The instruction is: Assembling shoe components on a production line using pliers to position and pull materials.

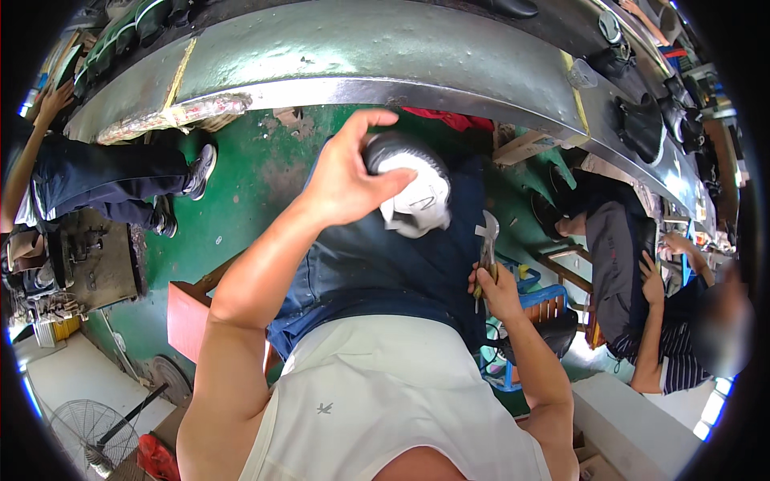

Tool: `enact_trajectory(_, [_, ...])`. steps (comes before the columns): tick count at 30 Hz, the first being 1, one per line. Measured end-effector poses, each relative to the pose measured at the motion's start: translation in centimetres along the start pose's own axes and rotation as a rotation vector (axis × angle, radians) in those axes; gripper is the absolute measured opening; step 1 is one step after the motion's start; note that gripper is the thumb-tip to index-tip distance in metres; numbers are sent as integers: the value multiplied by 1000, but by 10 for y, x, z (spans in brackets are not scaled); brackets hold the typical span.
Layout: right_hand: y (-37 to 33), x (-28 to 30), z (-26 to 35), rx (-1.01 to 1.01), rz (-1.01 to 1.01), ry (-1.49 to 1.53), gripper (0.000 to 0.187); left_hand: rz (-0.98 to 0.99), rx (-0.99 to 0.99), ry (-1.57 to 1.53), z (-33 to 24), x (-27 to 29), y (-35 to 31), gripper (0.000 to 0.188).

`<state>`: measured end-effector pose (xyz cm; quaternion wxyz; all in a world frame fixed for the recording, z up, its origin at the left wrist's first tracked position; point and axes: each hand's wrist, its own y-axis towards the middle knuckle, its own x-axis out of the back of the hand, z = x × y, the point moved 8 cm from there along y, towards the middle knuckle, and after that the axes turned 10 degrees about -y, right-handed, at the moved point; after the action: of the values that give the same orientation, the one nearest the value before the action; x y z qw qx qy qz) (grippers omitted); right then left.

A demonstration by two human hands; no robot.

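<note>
My left hand (345,178) grips a shoe (421,200) above my lap, its thumb on the white part and its fingers around the dark end. The shoe has a black rounded end and a white side with dark marks, a little blurred. Low beside my right thigh, my right hand (499,293) is closed around the handles of metal pincers (489,234). Their silver curved head points away from me, and the yellowish handles show between my fingers. The pincers and the shoe are apart.
A long metal bench (361,60) curves across in front of my knees. Black shoes (642,128) stand along its right side. One co-worker sits at right (613,248), another stands at left (104,172). A pink box (186,321), a blue-framed stool (541,301) and a fan (92,433) are around me.
</note>
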<state>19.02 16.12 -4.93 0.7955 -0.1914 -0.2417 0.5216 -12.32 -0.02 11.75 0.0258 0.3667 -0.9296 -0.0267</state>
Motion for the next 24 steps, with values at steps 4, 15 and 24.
enact_trajectory(4, [-12,7,2,13,24,-138,27,149,49,-188,8,-32,42,35])
enact_trajectory(15, [-40,-2,74,112,246,-735,43,109,479,-379,223,-96,-38,60])
enact_trajectory(24, [-7,-8,114,329,243,-999,55,30,315,-24,221,-92,-52,60])
